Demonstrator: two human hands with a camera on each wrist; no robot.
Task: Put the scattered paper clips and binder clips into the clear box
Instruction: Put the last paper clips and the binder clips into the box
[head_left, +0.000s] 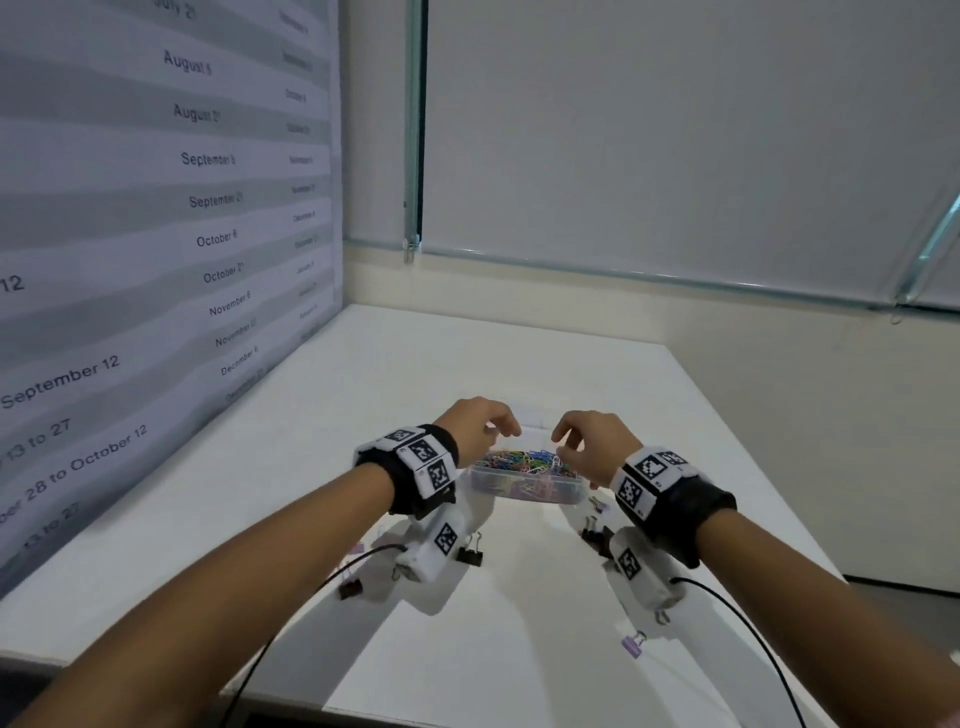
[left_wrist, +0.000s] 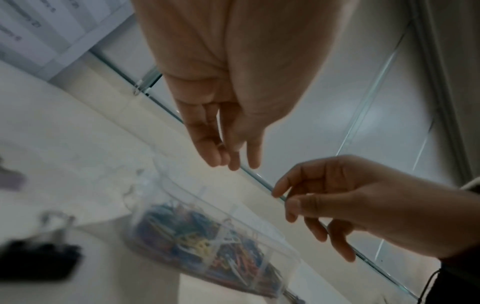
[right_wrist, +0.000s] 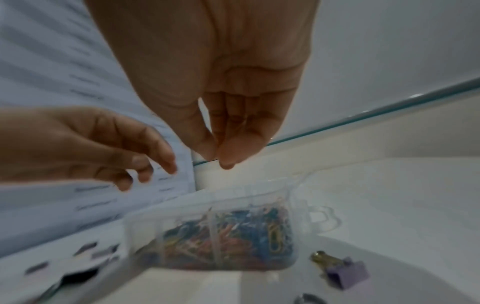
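Observation:
A clear box (head_left: 530, 489) heaped with coloured paper clips (head_left: 524, 461) stands on the white table (head_left: 363, 415). My left hand (head_left: 501, 428) hovers over its left end with loosely curled fingers (left_wrist: 215, 156) hanging down and nothing in them. My right hand (head_left: 563, 439) hovers over the right end, its fingers (right_wrist: 205, 150) drooping together, also empty. Binder clips lie scattered nearer me: a black one (head_left: 470, 553) under my left wrist, another black one (head_left: 350, 588) further left, a purple one (head_left: 635, 644) at the front right, and dark ones (head_left: 595, 535) beside my right wrist.
A printed wall chart (head_left: 156, 234) rises along the table's left side. Glass panels (head_left: 675, 156) stand behind the table. The table's right edge (head_left: 753, 457) drops off past my right arm. Black cables (head_left: 748, 634) trail from both wrist cameras.

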